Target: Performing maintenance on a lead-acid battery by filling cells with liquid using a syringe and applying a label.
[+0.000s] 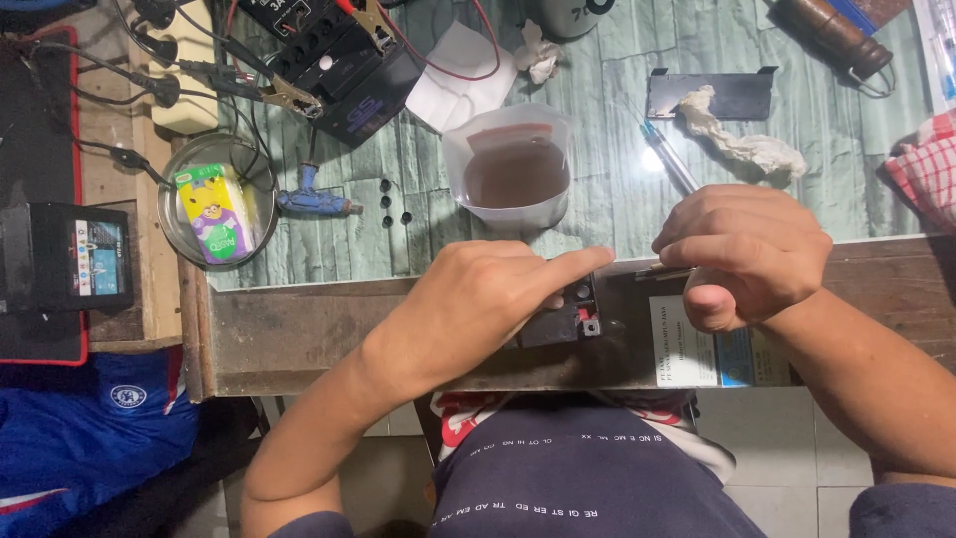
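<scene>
Battery (573, 324), small dark block w/ a pale label on its side, sits at the near edge of the workbench (299, 329), right in front of us. Our left hand (478, 304) lies flat over its left end, index finger stretched out along the top edge, not clamped round anything. Our right hand (742, 249) is curled tight, pinching a thin metal tool (665, 271) whose tip points left at the battery top, near the left fingertip. Just behind the hands stands a clear plastic cup (510, 169) w/ brown liquid, well apart from a second black battery (349, 70) w/ clips and wires at the back. A syringe (667, 157) lies beside a crumpled tissue (742, 139); a glass bowl (216, 202) w/ a small coloured pack sits far left.
</scene>
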